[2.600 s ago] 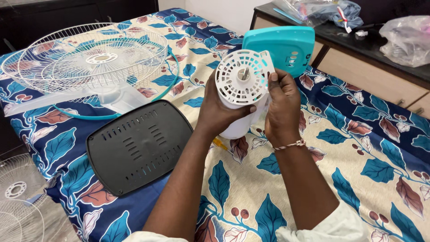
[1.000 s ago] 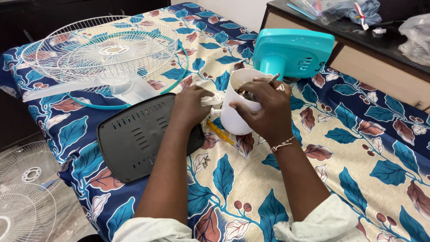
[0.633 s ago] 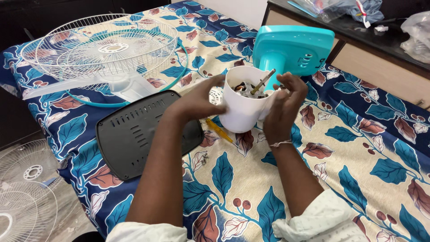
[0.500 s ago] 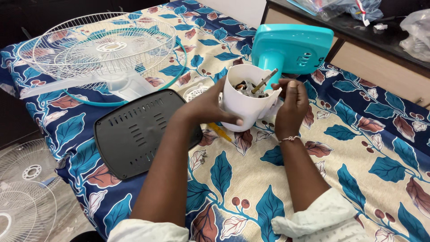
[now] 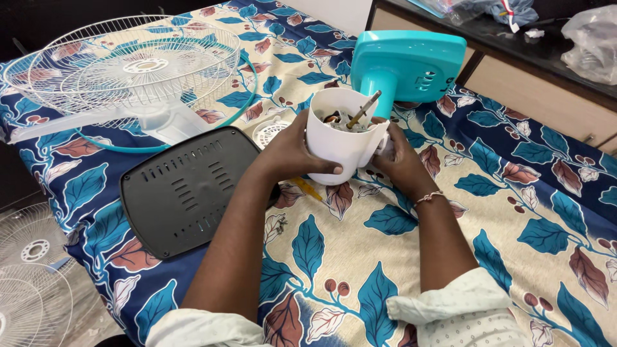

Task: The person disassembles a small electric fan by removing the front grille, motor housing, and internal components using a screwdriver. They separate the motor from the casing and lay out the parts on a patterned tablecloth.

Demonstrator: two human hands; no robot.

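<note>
At frame centre we clasp the white motor housing (image 5: 344, 138) — left hand (image 5: 290, 149) wrapped around its side | right hand (image 5: 402, 160) gripping behind | black base plate (image 5: 189, 187) lower left.

Two bare forearms, sleeves rolled to the elbows in pale cream cloth, the right one (image 5: 459, 308) finely dotted, the left one (image 5: 205, 328) plainer. Thin beaded bracelet (image 5: 429, 196) round the right wrist. No rings or watch visible.
</note>
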